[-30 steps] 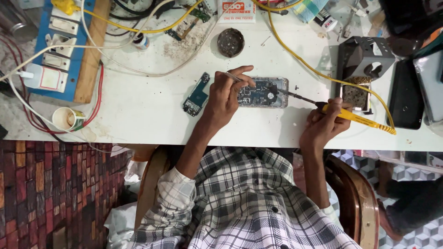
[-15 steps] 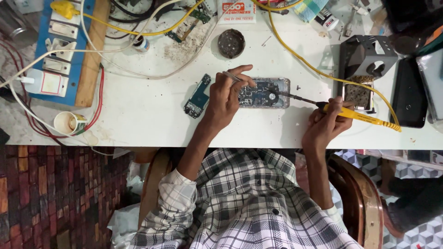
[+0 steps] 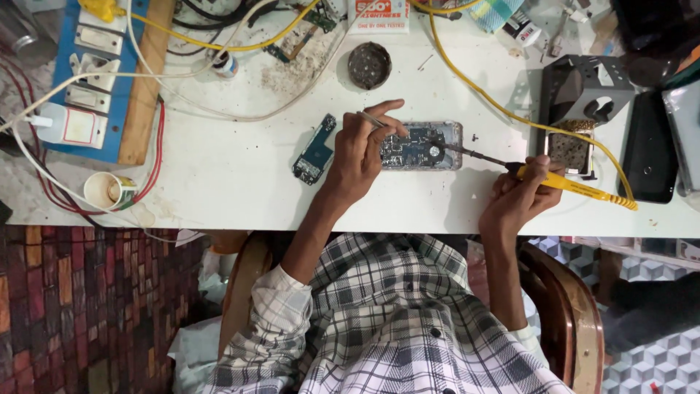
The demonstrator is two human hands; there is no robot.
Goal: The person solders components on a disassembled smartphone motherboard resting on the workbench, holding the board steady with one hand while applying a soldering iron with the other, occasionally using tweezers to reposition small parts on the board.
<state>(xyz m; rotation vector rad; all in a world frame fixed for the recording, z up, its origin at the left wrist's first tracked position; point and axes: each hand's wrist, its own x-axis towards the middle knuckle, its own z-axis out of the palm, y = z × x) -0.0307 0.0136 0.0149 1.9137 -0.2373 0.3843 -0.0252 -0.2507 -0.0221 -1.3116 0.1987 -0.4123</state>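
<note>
- My left hand (image 3: 362, 149) rests on the opened phone (image 3: 423, 145), with the fingers pinched around thin tweezers (image 3: 370, 119) whose tips I cannot make out.
- The phone lies flat on the white tabletop (image 3: 240, 175), its circuit side up, partly under my left fingers and just ahead of my right fingers.
- My right hand (image 3: 519, 195) is clenched around the yellow handle of a soldering iron (image 3: 554, 180); its dark tip reaches past my fingers onto the phone's board.
- The iron's yellow cable (image 3: 474, 80) loops away across the tabletop beyond both hands.
- A small blue circuit board (image 3: 315, 149) lies just beside my left hand, on the side away from the phone.
- A grey metal iron stand (image 3: 576, 91) with a brown sponge pad sits just beyond my right fingers.
- A black phone (image 3: 647, 149) lies to the outside of my right hand.
- A round dark tin (image 3: 369, 65) sits beyond my left fingers.
- Well off to the far side of my left hand are a blue switchboard (image 3: 80, 80) and a paper cup (image 3: 109, 191).
</note>
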